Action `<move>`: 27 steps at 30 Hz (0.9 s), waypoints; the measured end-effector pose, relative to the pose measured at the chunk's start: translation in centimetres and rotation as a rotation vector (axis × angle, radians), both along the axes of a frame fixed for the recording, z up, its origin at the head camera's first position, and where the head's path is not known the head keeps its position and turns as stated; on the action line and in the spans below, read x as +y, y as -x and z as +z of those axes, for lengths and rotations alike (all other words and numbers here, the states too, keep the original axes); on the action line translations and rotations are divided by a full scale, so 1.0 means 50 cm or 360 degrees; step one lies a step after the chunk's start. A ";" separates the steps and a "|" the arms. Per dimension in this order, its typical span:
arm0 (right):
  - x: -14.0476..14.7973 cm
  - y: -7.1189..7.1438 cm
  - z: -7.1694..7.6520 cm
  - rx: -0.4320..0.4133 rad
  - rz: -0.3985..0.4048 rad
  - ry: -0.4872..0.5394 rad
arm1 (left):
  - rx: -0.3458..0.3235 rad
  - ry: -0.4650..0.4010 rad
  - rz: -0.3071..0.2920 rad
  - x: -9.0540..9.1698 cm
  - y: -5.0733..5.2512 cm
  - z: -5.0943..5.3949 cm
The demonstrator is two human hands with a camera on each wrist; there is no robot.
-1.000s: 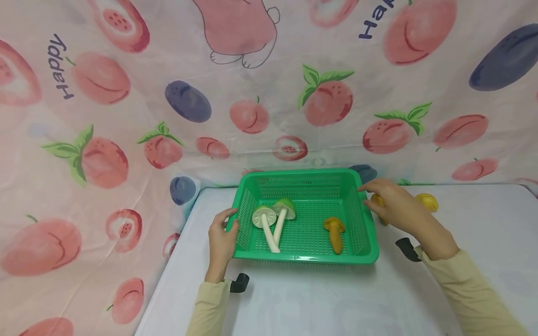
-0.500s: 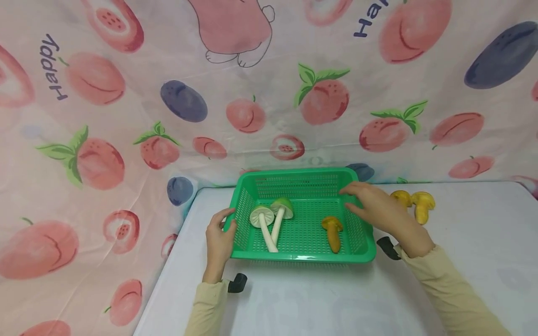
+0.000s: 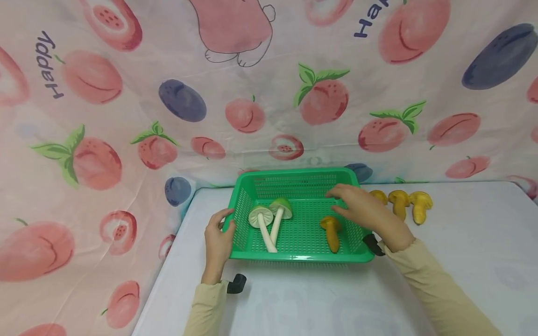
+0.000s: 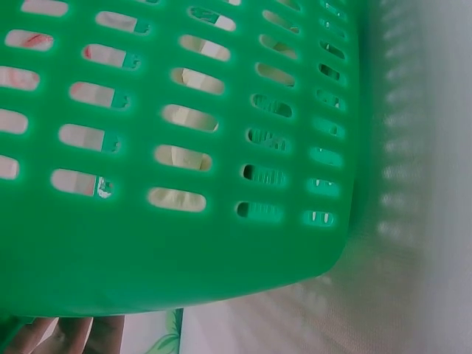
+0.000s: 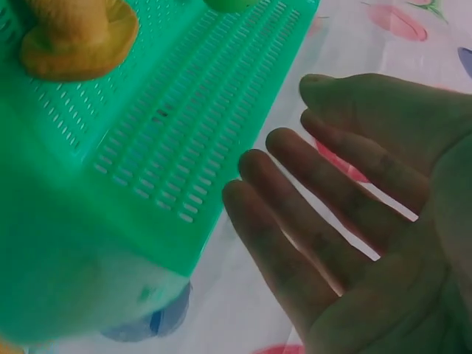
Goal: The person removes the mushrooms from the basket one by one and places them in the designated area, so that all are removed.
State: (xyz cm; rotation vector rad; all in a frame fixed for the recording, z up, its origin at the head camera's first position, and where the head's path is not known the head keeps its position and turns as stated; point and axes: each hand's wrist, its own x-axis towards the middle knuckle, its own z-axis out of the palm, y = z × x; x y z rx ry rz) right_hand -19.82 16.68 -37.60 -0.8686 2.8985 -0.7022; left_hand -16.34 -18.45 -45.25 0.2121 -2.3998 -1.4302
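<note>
A green plastic basket [image 3: 302, 257] with slotted walls stands on the table. My left hand [image 3: 219, 240] grips its left rim; the left wrist view is mostly filled by the basket's wall [image 4: 147, 251], with a few fingertips beyond the rim. Inside at the left lie two mushrooms with white stems and green caps, one cap-underside up [image 3: 261, 217], the other green cap [image 3: 282, 206] behind it. A brown-yellow mushroom [image 3: 332, 233] lies inside at the right. Above the basket's right part hovers my right hand [image 3: 363, 207], fingers spread and holding nothing.
Three yellow mushrooms, one of them [image 3: 399, 201] in the middle, lie in a row on the white table [image 3: 470, 233] right of the basket. The right hand partly covers the nearest. A fruit-printed cloth [image 3: 252, 154] hangs behind the table.
My right hand has moved left from the basket's right rim to over its inside, uncovering the yellow mushrooms on the table. My left hand stays at the left rim.
</note>
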 end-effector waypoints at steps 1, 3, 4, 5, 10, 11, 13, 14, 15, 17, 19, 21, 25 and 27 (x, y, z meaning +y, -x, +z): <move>-0.003 0.002 0.000 -0.0009 0.0003 -0.0001 | -0.0001 -0.0002 -0.0001 0.000 0.000 0.000; -0.007 0.005 -0.002 -0.0033 0.0000 -0.0008 | -0.0004 -0.0005 -0.0003 0.000 -0.001 0.000; -0.010 0.006 -0.003 -0.0049 0.0002 -0.0010 | -0.0004 -0.0012 -0.0004 0.000 -0.001 0.000; -0.012 0.008 -0.005 -0.0064 0.0003 -0.0012 | -0.0003 -0.0015 -0.0005 0.000 -0.002 0.000; -0.021 0.015 -0.012 -0.0176 -0.0002 -0.0015 | 0.0014 -0.0030 -0.0016 0.000 -0.003 0.001; -0.023 0.018 -0.014 -0.0203 -0.0002 -0.0016 | 0.0017 -0.0030 -0.0018 0.000 -0.003 0.001; -0.027 0.022 -0.018 -0.0252 0.0006 -0.0029 | 0.0019 -0.0029 -0.0021 0.000 -0.002 0.000; -0.029 0.025 -0.020 -0.0274 0.0010 -0.0036 | 0.0018 -0.0031 -0.0021 0.000 -0.002 0.000; -0.031 0.027 -0.023 -0.0289 0.0012 -0.0040 | 0.0015 -0.0030 -0.0021 0.000 -0.002 0.000; -0.034 0.031 -0.027 -0.0316 0.0018 -0.0051 | 0.0013 -0.0028 -0.0022 0.000 -0.001 -0.001; -0.038 0.035 -0.033 -0.0332 0.0018 -0.0061 | 0.0014 -0.0020 -0.0023 -0.001 -0.001 -0.002; -0.040 0.038 -0.039 -0.0349 0.0014 -0.0064 | 0.0019 -0.0016 -0.0026 -0.001 -0.001 -0.002; -0.044 0.041 -0.049 -0.0371 0.0012 -0.0090 | 0.0027 -0.0017 -0.0029 -0.001 -0.001 -0.002; -0.046 0.041 -0.054 -0.0380 -0.0007 -0.0114 | 0.0029 -0.0020 -0.0029 -0.001 -0.002 -0.002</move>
